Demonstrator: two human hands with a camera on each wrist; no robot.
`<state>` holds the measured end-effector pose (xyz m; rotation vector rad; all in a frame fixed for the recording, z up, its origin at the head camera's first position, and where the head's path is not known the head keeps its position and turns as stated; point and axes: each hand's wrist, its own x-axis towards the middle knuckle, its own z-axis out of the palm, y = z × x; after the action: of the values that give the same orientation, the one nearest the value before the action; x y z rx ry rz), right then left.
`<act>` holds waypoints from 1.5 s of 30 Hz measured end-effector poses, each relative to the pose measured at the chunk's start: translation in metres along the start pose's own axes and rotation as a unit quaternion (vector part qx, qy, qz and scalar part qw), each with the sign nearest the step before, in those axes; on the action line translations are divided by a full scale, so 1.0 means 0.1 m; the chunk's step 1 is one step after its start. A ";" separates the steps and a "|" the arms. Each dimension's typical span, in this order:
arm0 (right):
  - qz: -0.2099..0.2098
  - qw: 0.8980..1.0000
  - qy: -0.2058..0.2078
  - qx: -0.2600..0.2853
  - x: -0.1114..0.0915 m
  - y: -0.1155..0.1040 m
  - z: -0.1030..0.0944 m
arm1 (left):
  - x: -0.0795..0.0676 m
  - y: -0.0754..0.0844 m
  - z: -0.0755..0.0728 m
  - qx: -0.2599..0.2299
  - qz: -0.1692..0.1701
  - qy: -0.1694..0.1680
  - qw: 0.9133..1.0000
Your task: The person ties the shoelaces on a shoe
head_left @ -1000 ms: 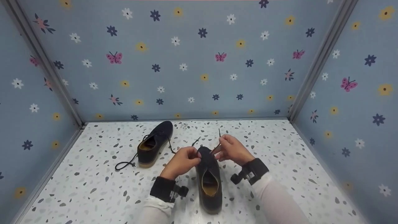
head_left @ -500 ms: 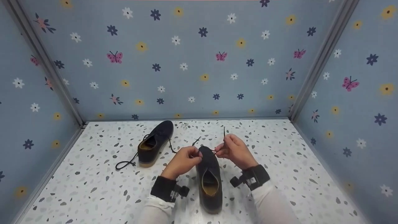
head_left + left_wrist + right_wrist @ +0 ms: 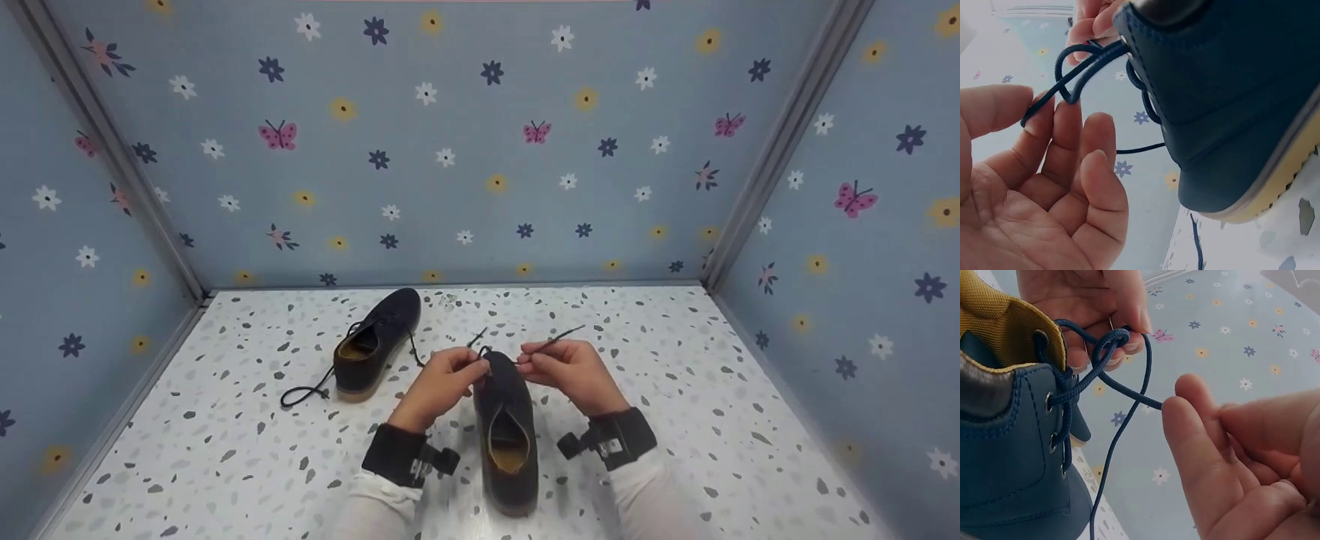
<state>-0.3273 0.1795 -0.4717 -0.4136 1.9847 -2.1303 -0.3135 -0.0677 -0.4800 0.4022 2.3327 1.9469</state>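
A dark blue lace-up shoe [image 3: 511, 484] stands on the floor between the hands, toe pointing away, its opening edged in yellow lining. My left hand [image 3: 441, 384] is at the shoe's left side, and its thumb and forefinger pinch a dark shoelace [image 3: 1050, 104]. In the left wrist view that lace forms a loop beside the eyelets. Right of the shoe, my right hand [image 3: 576, 373] pinches another stretch of lace [image 3: 1134, 395] between thumb and fingers. In the right wrist view the laces cross between the hands. One loose lace end sticks out beyond the right fingers.
Another dark shoe [image 3: 375, 337] stands at the back left, with its loose lace [image 3: 304, 396] looped on the floor. The speckled white floor [image 3: 225, 450] meets a flower-patterned blue wall [image 3: 450, 180] behind, with similar panels on both sides.
My right hand has turned and moved slightly, and the lace end above it has swung from upright to slanting right. A small lace loop now shows above the toe. My left hand hardly moves.
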 end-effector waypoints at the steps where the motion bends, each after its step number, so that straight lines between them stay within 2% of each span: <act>1: -0.001 1.000 0.009 0.001 0.00 0.00 0.00 | 0.00 0.01 0.00 -0.011 -0.003 0.001 1.000; 5: -0.012 0.999 0.044 0.001 0.00 -0.01 0.01 | 0.01 0.03 0.01 -0.049 -0.016 0.005 0.999; 8: -0.023 0.998 0.052 0.003 0.01 0.00 0.03 | 0.01 0.04 0.01 -0.075 -0.021 0.005 0.997; 11: -0.029 0.999 0.040 0.022 0.02 0.02 0.05 | 0.00 0.05 0.01 -0.111 -0.020 -0.001 0.994; 16: -0.026 0.997 0.007 0.075 0.03 0.05 0.11 | -0.01 0.06 0.02 -0.186 -0.016 -0.014 0.982; 20: -0.030 0.993 -0.002 0.115 0.03 0.07 0.14 | -0.03 0.07 0.03 -0.254 -0.017 -0.028 0.967; 25: -0.041 0.990 -0.013 0.131 0.01 0.09 0.17 | -0.04 0.08 0.05 -0.356 -0.031 -0.046 0.933; 27: -0.043 0.990 -0.015 0.134 0.01 0.09 0.18 | -0.04 0.08 0.06 -0.383 -0.037 -0.049 0.922; 29: -0.046 0.989 -0.016 0.139 0.01 0.08 0.19 | -0.04 0.09 0.06 -0.399 -0.042 -0.049 0.915; 31: -0.049 0.988 -0.016 0.143 0.00 0.08 0.20 | -0.04 0.09 0.06 -0.407 -0.041 -0.049 0.911; 34: -0.051 0.987 -0.014 0.149 0.00 0.07 0.19 | -0.04 0.08 0.06 -0.408 -0.039 -0.043 0.911; 37: -0.051 0.986 -0.010 0.156 0.00 0.06 0.17 | -0.04 0.08 0.06 -0.396 -0.039 -0.036 0.917; 45: -0.047 0.986 0.009 0.163 0.00 0.06 0.12 | -0.03 0.08 0.05 -0.322 -0.044 -0.011 0.946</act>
<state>-0.3237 0.1674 -0.4766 -0.4394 1.6104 -2.4665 -0.3083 -0.0626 -0.4731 0.2496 1.5248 2.4681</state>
